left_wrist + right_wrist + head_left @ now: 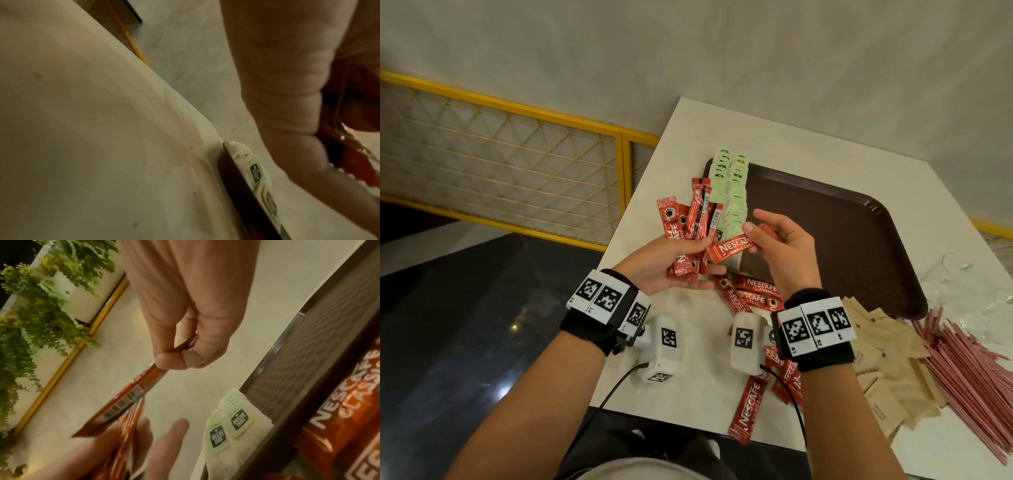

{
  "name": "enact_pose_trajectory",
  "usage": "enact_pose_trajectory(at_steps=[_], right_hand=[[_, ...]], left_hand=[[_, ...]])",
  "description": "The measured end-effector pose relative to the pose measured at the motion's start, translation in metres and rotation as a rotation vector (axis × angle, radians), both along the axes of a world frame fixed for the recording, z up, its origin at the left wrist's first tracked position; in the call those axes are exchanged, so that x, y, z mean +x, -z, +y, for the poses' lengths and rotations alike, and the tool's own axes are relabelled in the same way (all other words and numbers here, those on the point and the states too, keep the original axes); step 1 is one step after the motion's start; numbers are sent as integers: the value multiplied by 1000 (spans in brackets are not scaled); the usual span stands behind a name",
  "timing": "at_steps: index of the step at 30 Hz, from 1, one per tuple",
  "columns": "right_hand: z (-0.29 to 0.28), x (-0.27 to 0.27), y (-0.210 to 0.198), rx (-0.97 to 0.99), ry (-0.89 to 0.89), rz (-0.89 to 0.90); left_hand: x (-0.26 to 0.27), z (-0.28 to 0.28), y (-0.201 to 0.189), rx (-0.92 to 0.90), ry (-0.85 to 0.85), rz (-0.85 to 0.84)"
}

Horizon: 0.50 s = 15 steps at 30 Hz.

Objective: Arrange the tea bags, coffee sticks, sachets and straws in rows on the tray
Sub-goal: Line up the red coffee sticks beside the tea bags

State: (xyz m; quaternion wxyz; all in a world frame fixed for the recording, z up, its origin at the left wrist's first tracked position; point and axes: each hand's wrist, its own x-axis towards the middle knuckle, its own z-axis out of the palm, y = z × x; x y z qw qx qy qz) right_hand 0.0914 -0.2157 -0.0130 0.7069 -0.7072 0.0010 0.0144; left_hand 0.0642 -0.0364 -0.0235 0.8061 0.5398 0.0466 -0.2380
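Note:
My left hand [671,263] grips a fan of several red coffee sticks [688,226] above the table's left part. Beside it my right hand [777,243] pinches a single red coffee stick [732,248] by one end, held crosswise toward the left hand; that stick [131,395] also shows in the right wrist view. Two rows of pale green tea bags [731,185] lie along the left edge of the dark brown tray [842,233]. More coffee sticks [753,298] lie loose near the tray's front corner. Brown sachets [893,370] and pink straws [969,359] sit at the right.
The white table [688,377] ends close to my body and at the left, beside a yellow railing [517,113]. Clear glasses [959,291] stand at the right edge. Green plants [30,321] show in the right wrist view.

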Motion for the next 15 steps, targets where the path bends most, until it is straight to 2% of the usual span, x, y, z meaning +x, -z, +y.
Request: enact_pose_trajectory(at_steps=[8,15], right_hand=[[-1,4,5,-89,119,-112],[-16,16,-7,94,-23,84]], left_hand=[[8,-4,-7,56,-34,-79],[33,-13,-18,218,-134,-139]])
